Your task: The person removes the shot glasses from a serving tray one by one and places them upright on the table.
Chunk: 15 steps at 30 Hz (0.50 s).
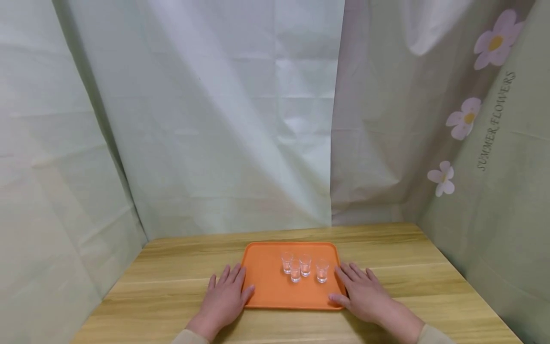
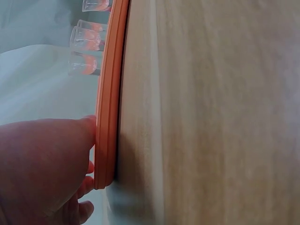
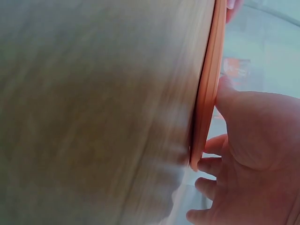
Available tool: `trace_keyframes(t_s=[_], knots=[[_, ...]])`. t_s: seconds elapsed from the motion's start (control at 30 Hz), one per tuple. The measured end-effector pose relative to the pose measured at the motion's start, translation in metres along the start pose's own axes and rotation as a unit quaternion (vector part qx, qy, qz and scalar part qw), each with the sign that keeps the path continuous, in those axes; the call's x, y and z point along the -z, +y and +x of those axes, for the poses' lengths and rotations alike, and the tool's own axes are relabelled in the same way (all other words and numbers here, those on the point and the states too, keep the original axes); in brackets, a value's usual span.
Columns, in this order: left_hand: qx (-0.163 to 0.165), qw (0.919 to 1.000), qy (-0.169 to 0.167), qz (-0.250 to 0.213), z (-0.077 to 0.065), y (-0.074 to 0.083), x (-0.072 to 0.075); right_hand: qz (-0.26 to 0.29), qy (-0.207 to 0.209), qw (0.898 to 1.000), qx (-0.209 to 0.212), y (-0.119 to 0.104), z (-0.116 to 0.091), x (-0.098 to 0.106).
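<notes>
An orange tray (image 1: 266, 286) lies on the wooden table, with several small clear shot glasses (image 1: 322, 271) upright on its right half. At the tray's left edge is my left hand (image 1: 224, 296), fingers extended and spread, thumb over the near-left rim. My right hand (image 1: 365, 296) lies the same way at the right edge, its thumb reaching over the near-right corner. In the left wrist view, the left thumb touches the tray rim (image 2: 107, 117). The right wrist view has the right thumb and fingertips against the rim (image 3: 208, 93). Neither hand touches a glass.
The wood-grain table (image 1: 172, 286) extends around the tray on all sides. Pale green cloth (image 1: 215, 143) hangs behind and to the left. On the right, a cloth (image 1: 507, 215) printed with flowers and lettering borders the table.
</notes>
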<state>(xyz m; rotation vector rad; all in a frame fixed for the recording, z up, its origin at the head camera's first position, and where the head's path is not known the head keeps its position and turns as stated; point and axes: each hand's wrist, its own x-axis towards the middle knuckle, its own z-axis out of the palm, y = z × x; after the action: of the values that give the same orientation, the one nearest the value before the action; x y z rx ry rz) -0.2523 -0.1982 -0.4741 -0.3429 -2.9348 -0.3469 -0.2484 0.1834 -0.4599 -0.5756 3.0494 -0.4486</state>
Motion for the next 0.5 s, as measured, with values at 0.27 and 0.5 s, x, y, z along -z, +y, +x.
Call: trace_keyframes(t_s=[0.27, 0.5], knots=[[0.001, 1.0, -0.001, 0.002, -0.0024, 0.0009, -0.0004, -0.002, -0.002, 1.0, 0.009, 0.0008, 0.0005, 0.0002], [0.006, 1.0, 0.0, 0.001, -0.0066, 0.0025, -0.0011, 0.001, -0.003, 1.0, 0.02, 0.0027, 0.0031, 0.0022]])
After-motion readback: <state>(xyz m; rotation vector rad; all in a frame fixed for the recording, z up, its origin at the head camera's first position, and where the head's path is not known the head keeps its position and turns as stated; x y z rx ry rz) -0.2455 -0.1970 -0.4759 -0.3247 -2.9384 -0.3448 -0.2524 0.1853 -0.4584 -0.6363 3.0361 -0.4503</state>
